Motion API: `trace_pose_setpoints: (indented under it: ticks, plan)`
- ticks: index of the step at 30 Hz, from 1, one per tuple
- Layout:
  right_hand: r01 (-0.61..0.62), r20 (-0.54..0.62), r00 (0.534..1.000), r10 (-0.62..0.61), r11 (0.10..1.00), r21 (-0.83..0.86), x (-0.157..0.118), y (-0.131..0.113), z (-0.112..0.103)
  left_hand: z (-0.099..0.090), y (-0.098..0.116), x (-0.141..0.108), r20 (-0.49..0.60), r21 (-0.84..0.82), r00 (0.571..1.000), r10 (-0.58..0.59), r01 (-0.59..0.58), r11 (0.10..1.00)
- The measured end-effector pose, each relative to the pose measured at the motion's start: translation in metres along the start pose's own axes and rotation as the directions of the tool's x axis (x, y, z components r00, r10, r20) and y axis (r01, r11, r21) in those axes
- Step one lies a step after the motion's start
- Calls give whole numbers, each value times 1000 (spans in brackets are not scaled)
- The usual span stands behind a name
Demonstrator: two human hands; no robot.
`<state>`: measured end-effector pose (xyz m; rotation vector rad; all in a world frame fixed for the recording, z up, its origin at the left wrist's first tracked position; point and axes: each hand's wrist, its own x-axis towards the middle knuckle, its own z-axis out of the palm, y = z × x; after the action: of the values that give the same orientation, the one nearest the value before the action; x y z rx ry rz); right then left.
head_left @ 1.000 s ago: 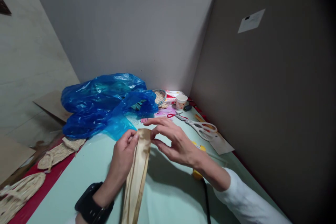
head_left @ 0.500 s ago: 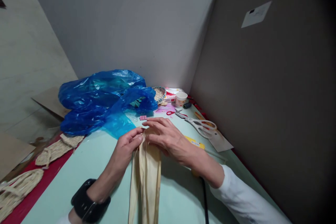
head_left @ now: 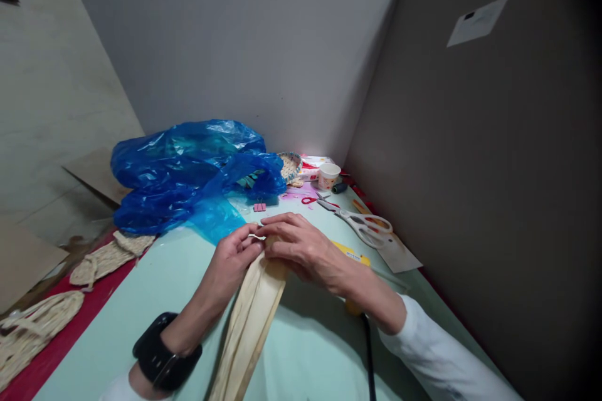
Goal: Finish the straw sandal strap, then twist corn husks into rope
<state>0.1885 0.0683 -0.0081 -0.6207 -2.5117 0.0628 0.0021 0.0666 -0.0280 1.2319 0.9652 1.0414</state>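
Observation:
Both hands meet over the middle of the table at the top end of a bundle of long, flat, pale straw-like strips [head_left: 254,307]. My left hand [head_left: 232,257] pinches that end between thumb and fingers. From the other side, my right hand [head_left: 303,247] closes its fingers on the same end, with its index finger reaching to the left fingertips. What lies right between the fingertips is mostly hidden. The strips hang down toward the lower edge of the view, slanting to the left. A pink binder clip [head_left: 259,207] lies just beyond the hands.
A crumpled blue plastic bag [head_left: 188,169] fills the back left. White-handled scissors [head_left: 362,225], red scissors [head_left: 320,199], a paper cup [head_left: 328,175] and a small woven basket [head_left: 290,167] lie behind. A yellow corded tool [head_left: 352,254] sits right; woven straw pieces [head_left: 106,257] line the left edge.
The lower ends of the strips have swung to the left and drawn together. Both hands keep hold of the top end, with slight finger shifts. The view has shifted slightly.

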Motion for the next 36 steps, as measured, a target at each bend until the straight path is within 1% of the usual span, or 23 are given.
trace_pose_setpoints:
  ticks: [4,7,9,11,13,14,16,18,19,20,21,22,23,24,25,26,27,29,30,31,32,34,36]
  plan:
    - [51,-91,995,-44,996,77,-1,6,5,0,4,-1,-24,27,1000,18,-17,999]
    - [45,-86,995,-41,997,56,-1,7,2,-1,2,-1,-47,61,998,32,-29,998]
    - [34,-53,998,-32,999,26,0,3,-4,-2,-1,0,-75,95,996,43,-36,995]
    - [25,-36,999,-23,998,50,3,-4,-13,-4,-3,1,-118,145,991,64,-47,988]
    - [1,-63,998,9,989,150,6,-15,-24,-5,-4,3,-167,202,981,95,-60,977]
    - [-31,-78,996,49,975,221,7,-21,-30,-6,-5,3,-188,229,976,110,-65,971]
    - [-130,-99,978,184,907,400,7,-31,-43,-8,-6,4,-217,268,967,131,-70,961]
    - [-188,-115,938,328,757,626,4,-38,-56,-10,-7,5,-235,291,961,145,-73,954]
    - [-171,-134,914,383,663,729,2,-39,-63,-11,-8,6,-241,297,959,152,-76,952]
    - [-122,-166,890,424,573,810,-1,-40,-69,-12,-8,6,-248,300,956,159,-80,951]
    - [-60,-204,865,458,500,864,-3,-39,-76,-13,-8,7,-256,300,952,165,-84,950]
    - [-6,-239,840,488,449,894,-6,-37,-82,-13,-8,7,-262,298,950,171,-89,950]
    - [22,-259,817,515,422,907,-8,-35,-86,-13,-8,8,-266,296,948,176,-93,951]
    - [23,-268,798,540,417,909,-9,-32,-90,-12,-7,8,-268,296,946,180,-97,950]
    - [-8,-263,788,557,436,900,-9,-29,-91,-12,-5,7,-268,298,946,184,-101,949]
    - [-72,-239,791,563,474,878,-9,-26,-90,-10,-3,6,-267,303,945,190,-104,947]
    - [-153,-199,805,559,520,840,-7,-22,-86,-9,-1,5,-267,312,944,196,-108,944]
    - [-338,-61,833,550,593,731,-2,-17,-69,-6,3,1,-277,335,936,219,-119,935]
    - [-423,22,828,561,598,681,1,-16,-58,-4,5,-2,-287,347,929,234,-126,929]
    - [-513,109,800,590,580,633,4,-15,-45,-3,7,-4,-299,358,921,250,-134,924]
    - [-587,146,755,640,559,586,7,-14,-32,-1,8,-6,-310,364,913,265,-143,920]
    - [-669,150,674,724,510,541,10,-14,-8,2,11,-9,-321,363,903,286,-162,918]
    - [-676,104,641,760,495,546,10,-13,9,4,12,-11,-310,339,906,288,-178,924]
